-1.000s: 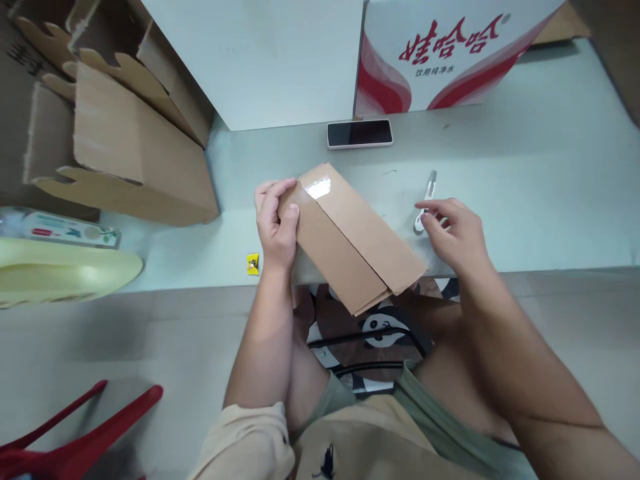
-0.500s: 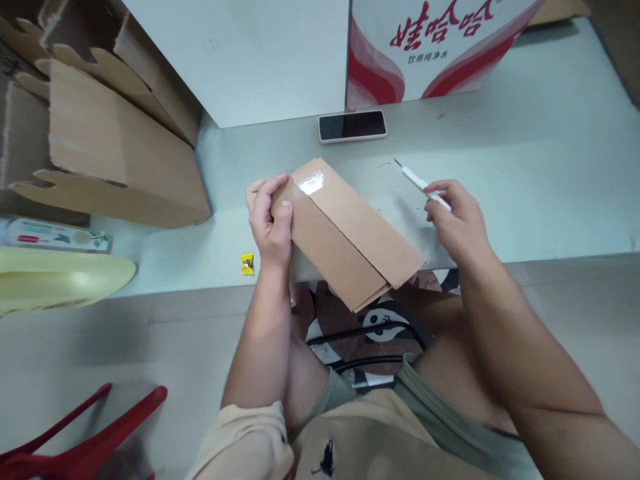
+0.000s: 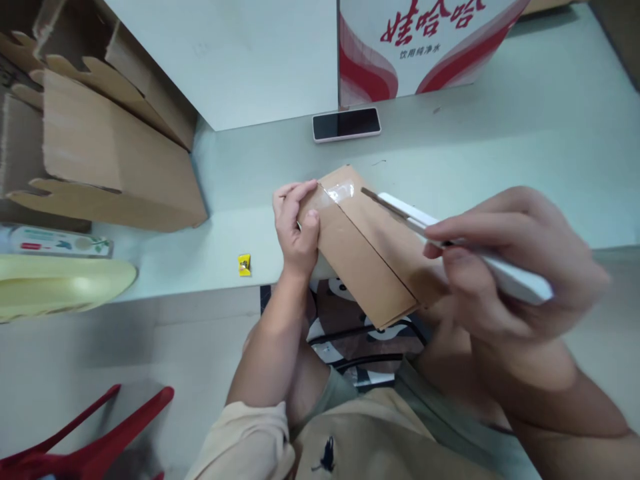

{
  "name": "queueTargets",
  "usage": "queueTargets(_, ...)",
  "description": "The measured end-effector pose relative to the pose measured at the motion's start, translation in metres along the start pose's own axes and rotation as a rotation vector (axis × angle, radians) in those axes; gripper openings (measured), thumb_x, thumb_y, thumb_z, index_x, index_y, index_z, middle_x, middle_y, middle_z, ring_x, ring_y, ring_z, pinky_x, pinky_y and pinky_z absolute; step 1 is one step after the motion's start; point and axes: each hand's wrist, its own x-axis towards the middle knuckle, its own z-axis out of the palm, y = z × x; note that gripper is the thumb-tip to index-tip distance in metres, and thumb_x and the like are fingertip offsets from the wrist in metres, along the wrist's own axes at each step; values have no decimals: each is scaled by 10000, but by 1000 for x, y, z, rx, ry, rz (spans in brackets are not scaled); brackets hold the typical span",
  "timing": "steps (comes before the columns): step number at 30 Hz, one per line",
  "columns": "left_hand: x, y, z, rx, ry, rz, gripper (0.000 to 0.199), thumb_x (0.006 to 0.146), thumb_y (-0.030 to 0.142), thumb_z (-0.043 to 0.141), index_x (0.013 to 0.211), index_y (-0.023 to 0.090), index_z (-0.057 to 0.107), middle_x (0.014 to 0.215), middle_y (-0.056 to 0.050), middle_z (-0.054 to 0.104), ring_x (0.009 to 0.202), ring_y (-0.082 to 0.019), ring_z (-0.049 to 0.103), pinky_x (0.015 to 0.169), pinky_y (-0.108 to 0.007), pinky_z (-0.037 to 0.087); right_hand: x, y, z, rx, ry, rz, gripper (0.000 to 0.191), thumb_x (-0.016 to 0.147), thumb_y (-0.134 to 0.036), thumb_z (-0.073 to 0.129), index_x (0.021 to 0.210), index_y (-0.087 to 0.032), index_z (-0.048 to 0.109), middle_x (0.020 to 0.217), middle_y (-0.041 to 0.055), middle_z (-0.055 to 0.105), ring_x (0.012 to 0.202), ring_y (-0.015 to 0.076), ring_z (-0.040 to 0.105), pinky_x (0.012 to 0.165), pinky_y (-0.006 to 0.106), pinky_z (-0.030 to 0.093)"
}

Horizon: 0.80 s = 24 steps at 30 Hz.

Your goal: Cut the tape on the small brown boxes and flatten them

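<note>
My left hand (image 3: pixel 299 230) grips one end of a flat brown cardboard box (image 3: pixel 367 263), tilted above the table's front edge. A seam runs along the box, with a strip of clear tape (image 3: pixel 341 192) across it at the end near my left fingers. In my right hand (image 3: pixel 515 260) is a white utility knife (image 3: pixel 420 223), its blade out and pointing left toward the taped end. The knife is raised close to the camera, over the box's right side. Whether the blade touches the cardboard I cannot tell.
A phone (image 3: pixel 347 125) lies on the table (image 3: pixel 525 133) before a large white carton (image 3: pixel 270 53). Open cardboard boxes (image 3: pixel 120 153) stand at left, near a pale yellow-green container (image 3: pixel 65 283). A small yellow packet (image 3: pixel 245 265) sits by the front edge; a red stool (image 3: pixel 100 433) is below.
My right hand has risen toward the camera with the knife, whose blade now appears over the box. My left hand and the box have shifted slightly right.
</note>
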Motion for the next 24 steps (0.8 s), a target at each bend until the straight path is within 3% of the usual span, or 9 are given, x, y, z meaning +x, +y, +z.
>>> queueTargets(4, -1, -1, 0, -9, -10, 36, 494, 942, 626, 498, 1182, 247, 704, 1137, -94, 625, 1141, -263, 590, 1078, -477, 467, 11, -5, 11, 1, 0, -143, 200, 891, -177, 610, 1020, -313, 681, 863, 31, 563, 746, 153, 565, 625, 309, 512)
queueTargets(8, -1, 1, 0, -1, -25, 44, 486, 951, 615, 487, 1193, 251, 699, 1147, -93, 634, 1147, -265, 587, 1066, -472, 476, 15, 1, 22, 60, -104, -150, 143, 918, -198, 567, 956, -286, 672, 1055, 70, 631, 936, 187, 666, 737, 333, 586)
queueTargets(11, -1, 3, -1, 11, -39, 10, 532, 937, 663, 479, 1186, 249, 702, 1153, -96, 636, 1164, -276, 587, 1082, -482, 468, 13, 5, 25, 68, -133, -129, 117, 931, -233, 561, 928, -281, 667, 1170, 86, 675, 1088, 235, 686, 836, 385, 616)
queueTargets(16, -1, 4, -2, 5, -47, 14, 530, 941, 663, 476, 1187, 254, 705, 1159, -98, 647, 1163, -281, 594, 1090, -490, 473, 12, 5, 23, 142, -119, -30, 101, 943, -239, 560, 938, -273, 654, 1094, 71, 735, 1176, 269, 694, 923, 417, 613)
queueTargets(24, -3, -1, -2, 6, -49, 85, 499, 970, 596, 475, 1241, 234, 685, 1184, -104, 641, 1164, -265, 592, 1079, -469, 470, 10, 6, 24, 97, -133, 80, 162, 918, -175, 595, 1035, -250, 676, 1221, 40, 758, 1076, 212, 753, 851, 290, 616)
